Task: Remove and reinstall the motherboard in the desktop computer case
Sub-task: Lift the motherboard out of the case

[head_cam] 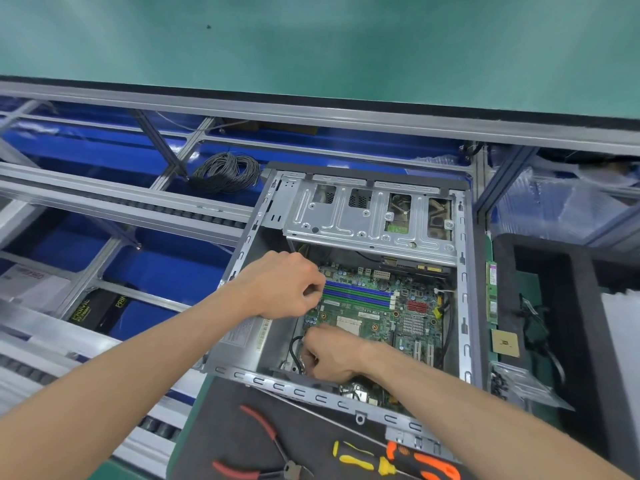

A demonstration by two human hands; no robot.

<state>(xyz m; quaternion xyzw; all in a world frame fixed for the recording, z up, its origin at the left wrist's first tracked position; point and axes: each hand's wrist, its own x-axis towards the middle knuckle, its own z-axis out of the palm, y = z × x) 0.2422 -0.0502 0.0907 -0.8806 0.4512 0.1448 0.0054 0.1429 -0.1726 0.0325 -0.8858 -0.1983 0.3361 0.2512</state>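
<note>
The open grey computer case (464, 306) lies on its side, and the green motherboard (381, 317) with blue and green memory slots sits inside it. My left hand (287, 285) is at the board's upper left corner, fingers curled over the edge by the memory slots. My right hand (329, 358) reaches into the lower left of the case, fingers curled at the board's left edge beside a black cable (294, 348). What either hand's fingertips grip is hidden. A silver drive cage (367, 216) spans the case's far end.
Red-handled pliers (263, 448), a yellow screwdriver (356, 455) and an orange screwdriver (426, 462) lie on the dark mat in front. A loose memory stick (492, 292) and a processor chip (505, 342) lie right of the case. A coiled grey cable (225, 173) lies behind on the left.
</note>
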